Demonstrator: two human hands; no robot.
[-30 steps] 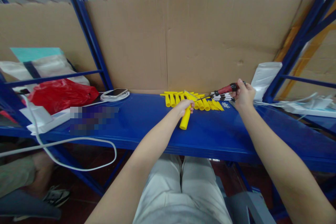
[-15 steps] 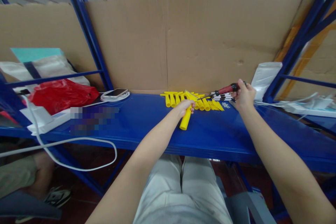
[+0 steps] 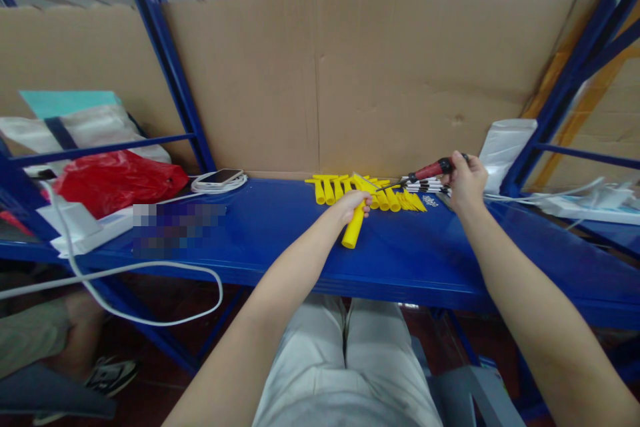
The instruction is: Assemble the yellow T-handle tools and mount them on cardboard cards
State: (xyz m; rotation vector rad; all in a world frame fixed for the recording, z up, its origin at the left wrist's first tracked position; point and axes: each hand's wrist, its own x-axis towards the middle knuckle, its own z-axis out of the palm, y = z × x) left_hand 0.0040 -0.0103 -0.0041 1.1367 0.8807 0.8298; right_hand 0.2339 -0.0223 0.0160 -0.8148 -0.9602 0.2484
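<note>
My left hand (image 3: 356, 203) is closed around a yellow tool with a hollow tubular handle (image 3: 353, 233), whose open end points down toward me. A flat, pale head shows above my fingers. In my right hand (image 3: 467, 181), fingers closed, is a screwdriver (image 3: 426, 173) with a red and black handle. Its shaft slants down to the left and reaches the yellow tool near my left fingers; the exact contact is too small to see. Behind them stands a row of several similar yellow T-shaped pieces (image 3: 329, 191). Beside these lie thin yellow pieces (image 3: 414, 201) and small pale metal bits (image 3: 429, 201).
The blue shelf (image 3: 280, 227) backs onto a cardboard panel (image 3: 400, 80). Black-and-white strips (image 3: 431, 185) lie behind the screwdriver. At left are a phone (image 3: 223, 177) on a coiled cable, a red bag (image 3: 120, 180) and a looping white cord (image 3: 150, 265). Another person's leg (image 3: 83, 330) shows lower left.
</note>
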